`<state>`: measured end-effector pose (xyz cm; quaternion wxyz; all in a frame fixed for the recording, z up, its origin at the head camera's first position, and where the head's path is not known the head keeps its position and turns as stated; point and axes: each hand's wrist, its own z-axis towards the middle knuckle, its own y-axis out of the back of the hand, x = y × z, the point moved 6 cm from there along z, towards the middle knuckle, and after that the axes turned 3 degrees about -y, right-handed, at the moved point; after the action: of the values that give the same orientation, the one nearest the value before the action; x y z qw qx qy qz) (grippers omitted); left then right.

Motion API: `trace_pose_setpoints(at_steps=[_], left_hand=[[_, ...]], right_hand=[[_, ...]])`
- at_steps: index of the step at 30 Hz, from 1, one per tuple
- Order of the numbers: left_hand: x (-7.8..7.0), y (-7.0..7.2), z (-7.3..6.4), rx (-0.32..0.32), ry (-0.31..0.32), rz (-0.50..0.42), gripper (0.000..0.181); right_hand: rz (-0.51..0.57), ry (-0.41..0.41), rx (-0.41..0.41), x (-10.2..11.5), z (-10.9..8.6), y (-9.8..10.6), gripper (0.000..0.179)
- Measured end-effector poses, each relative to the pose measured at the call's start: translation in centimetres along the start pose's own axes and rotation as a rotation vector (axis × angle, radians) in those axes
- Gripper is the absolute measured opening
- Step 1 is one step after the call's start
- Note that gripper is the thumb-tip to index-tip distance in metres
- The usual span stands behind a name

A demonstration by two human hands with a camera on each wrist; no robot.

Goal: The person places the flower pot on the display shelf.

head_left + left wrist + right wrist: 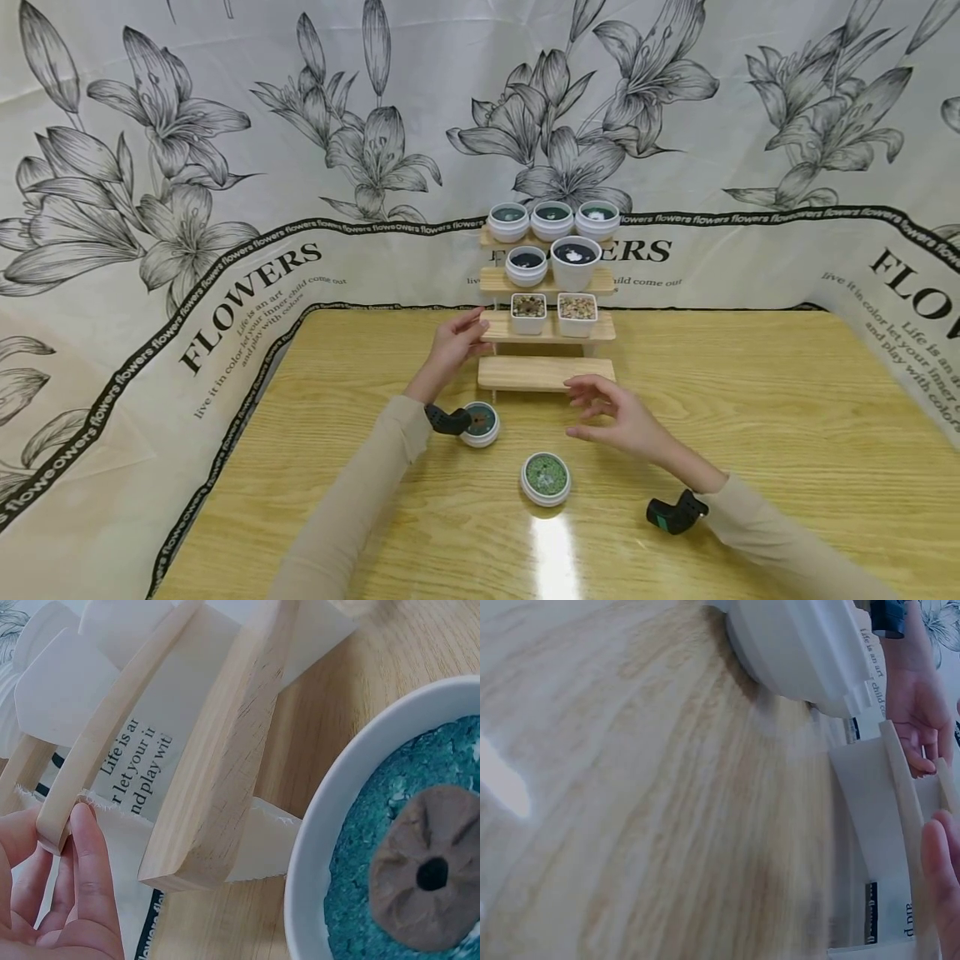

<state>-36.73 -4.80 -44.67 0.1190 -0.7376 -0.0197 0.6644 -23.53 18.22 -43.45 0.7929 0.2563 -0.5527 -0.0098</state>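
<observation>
A tiered wooden stand [547, 373] with white side panels carries several small white pots. My left hand [455, 343] pinches the left end of its second-lowest board [75, 780] between thumb and fingers. My right hand [617, 417] is by the right part of the lowest board [217, 787], fingers loosely bent and holding nothing; whether a fingertip touches the board I cannot tell. Beneath my left wrist sits a round white pot [480, 423] with teal filling and a brown, holed piece on top. Nearer to me is a round white pot [546, 478] with green filling.
Two square pots, one with pale gravel [577, 313], stand on the second-lowest board. Above are a larger pot [575, 265], a smaller one [527, 267], and three round pots on top, including a middle one [552, 223]. A flower-printed cloth [405, 267] hangs close behind the stand.
</observation>
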Motion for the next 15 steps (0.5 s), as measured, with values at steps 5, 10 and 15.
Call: trace_pose_setpoints(at_steps=[5, 10, 15], left_hand=[[0.0, 0.0, 0.0, -0.002, 0.0, 0.006, 0.046], [0.0, 0.1, 0.0, -0.004, 0.006, 0.009, 0.047], [0.1, 0.1, 0.0, -0.002, 0.012, 0.007, 0.047]], right_hand=[[0.03, 0.028, 0.129, -0.2, -0.5, -1.2, 0.065], [0.061, -0.005, 0.234, -0.5, -1.0, -2.3, 0.072], [0.111, -0.014, 0.315, -0.7, -1.5, -3.2, 0.076]])
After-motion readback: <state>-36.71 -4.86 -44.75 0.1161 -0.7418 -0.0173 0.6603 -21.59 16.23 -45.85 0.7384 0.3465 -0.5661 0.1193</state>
